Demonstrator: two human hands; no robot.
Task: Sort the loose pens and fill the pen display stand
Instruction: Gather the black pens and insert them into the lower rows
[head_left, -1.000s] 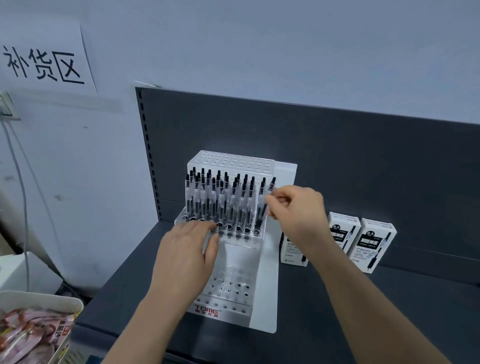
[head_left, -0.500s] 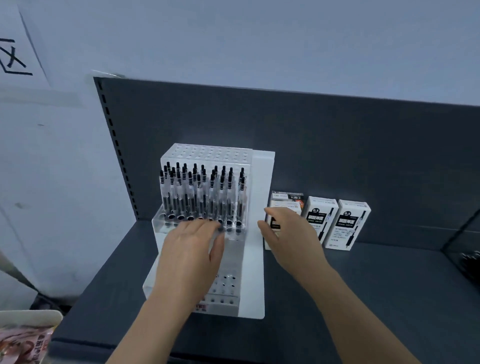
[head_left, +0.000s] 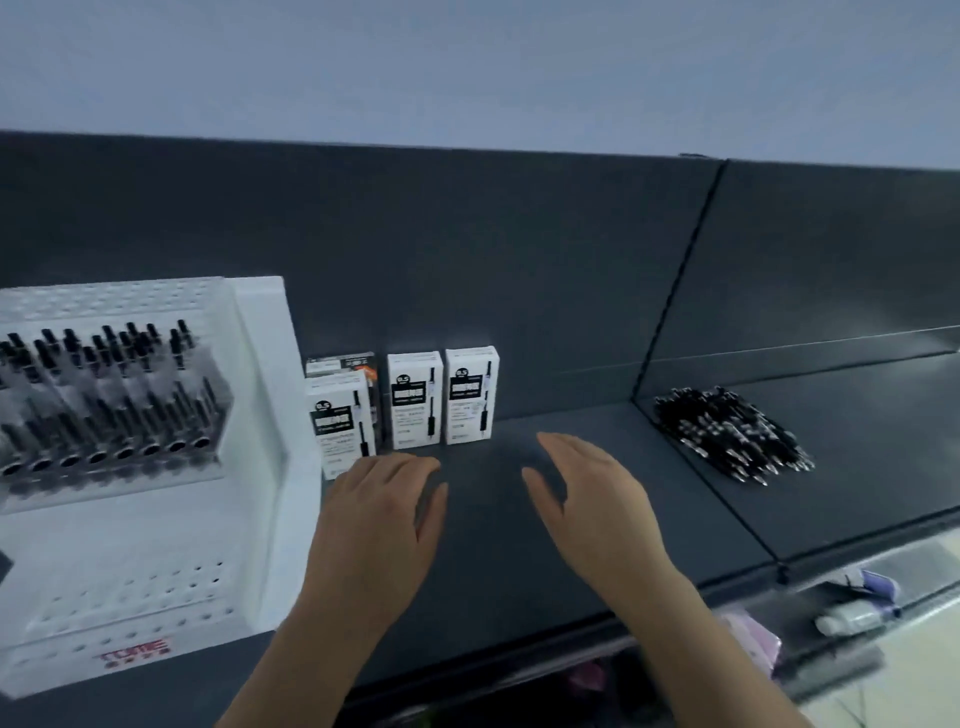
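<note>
change: view has swung right since 0.5 s ago. The pen display stand (head_left: 258, 364) now sits at the left edge, and the loose pens (head_left: 727, 434) have come into frame at far right. Both hands have left the stand. The right one, which pinched a pen at the stand 1 s ago, now holds nothing.
pen display stand: white, on the left end of the shelf (head_left: 498, 587). Red "TOME" logo (head_left: 136, 649) on its near lip.
standing pens (head_left: 104, 400): black-capped, upright in the stand's far rows. The near rows show open holes.
pen boxes (head_left: 417, 400): white with black labels, upright, just right of the stand at the far edge of the shelf. Three stand in a row. A fourth stands behind the leftmost, mostly hidden.
left hand (head_left: 379, 525): palm down over the shelf, just near of the leftmost box. Fingers straight and close together, thumb out to the right. Holds nothing. Contact with the shelf: cannot tell.
right hand (head_left: 592, 509): right of the left hand, apart from it, over bare shelf. Fingers extended and close together, thumb spread left. Holds nothing.
divider (head_left: 675, 291): dark upright panel, between the hands' bay and the next bay right.
loose pens: black heap lying flat on the right bay, well apart from both hands and from the stand.
below shelf, near right: blurred items (head_left: 852, 616), cannot identify.
</note>
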